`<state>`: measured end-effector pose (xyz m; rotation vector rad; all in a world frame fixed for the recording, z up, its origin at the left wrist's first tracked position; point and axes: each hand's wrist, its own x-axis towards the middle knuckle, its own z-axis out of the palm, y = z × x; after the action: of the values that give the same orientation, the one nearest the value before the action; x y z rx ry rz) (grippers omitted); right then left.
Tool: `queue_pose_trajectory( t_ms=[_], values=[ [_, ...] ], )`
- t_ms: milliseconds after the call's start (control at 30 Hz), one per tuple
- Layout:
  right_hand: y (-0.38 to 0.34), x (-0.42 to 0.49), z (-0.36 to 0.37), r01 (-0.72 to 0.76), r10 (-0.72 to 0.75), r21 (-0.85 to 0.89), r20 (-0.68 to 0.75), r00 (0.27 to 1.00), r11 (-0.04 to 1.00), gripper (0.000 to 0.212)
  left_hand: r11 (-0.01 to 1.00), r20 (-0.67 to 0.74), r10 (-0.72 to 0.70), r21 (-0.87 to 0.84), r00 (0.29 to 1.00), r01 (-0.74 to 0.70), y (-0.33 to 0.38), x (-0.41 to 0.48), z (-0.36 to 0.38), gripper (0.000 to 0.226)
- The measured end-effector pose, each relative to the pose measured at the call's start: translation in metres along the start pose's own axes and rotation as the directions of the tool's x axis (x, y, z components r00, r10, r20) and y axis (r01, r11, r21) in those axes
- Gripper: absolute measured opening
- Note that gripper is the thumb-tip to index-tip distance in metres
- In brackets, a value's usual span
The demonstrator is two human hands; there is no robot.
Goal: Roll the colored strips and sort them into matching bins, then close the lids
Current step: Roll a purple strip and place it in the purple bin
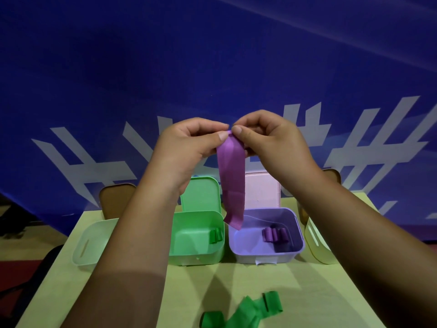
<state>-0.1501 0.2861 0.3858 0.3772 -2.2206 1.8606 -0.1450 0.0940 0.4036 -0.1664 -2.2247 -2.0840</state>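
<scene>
A purple strip (231,183) hangs down from both my hands, raised above the bins. My left hand (186,147) and my right hand (267,140) pinch its top end between thumbs and fingertips. Its loose lower end dangles over the purple bin (267,256), which holds three purple rolls (275,235). The green bin (196,254) to its left holds two green rolls (216,235). Green strips (250,311) lie loose on the table near the front edge. Both bins' lids, green lid (201,195) and pink lid (262,190), stand open behind them.
A pale white bin (87,247) with a brown lid (113,197) sits at far left, and a yellowish bin (316,245) at far right, both partly hidden by my forearms. The table (212,280) is pale green; a blue banner fills the background.
</scene>
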Motion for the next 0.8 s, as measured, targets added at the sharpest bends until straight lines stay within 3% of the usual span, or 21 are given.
queue_pose_trajectory(
  t_ms=[267, 600, 800],
  values=[
    [-0.003, -0.004, -0.002, -0.033, 0.033, 0.096, 0.000, 0.999, 0.995, 0.006, 0.997, 0.023, -0.035, -0.069, 0.999, 0.037, 0.004, -0.003, 0.001, 0.016],
    [-0.001, 0.001, -0.002, -0.055, 0.058, -0.054, 0.051, 0.997, 0.997, 0.008, 0.989, -0.015, 0.030, 0.142, 0.999, -0.028, 0.009, -0.010, 0.001, 0.013],
    [0.002, -0.003, 0.005, -0.089, 0.088, 0.011, 0.059, 0.994, 0.996, 0.006, 0.965, -0.018, 0.031, 0.262, 0.999, -0.025, 0.003, -0.011, -0.006, 0.016]
  ],
)
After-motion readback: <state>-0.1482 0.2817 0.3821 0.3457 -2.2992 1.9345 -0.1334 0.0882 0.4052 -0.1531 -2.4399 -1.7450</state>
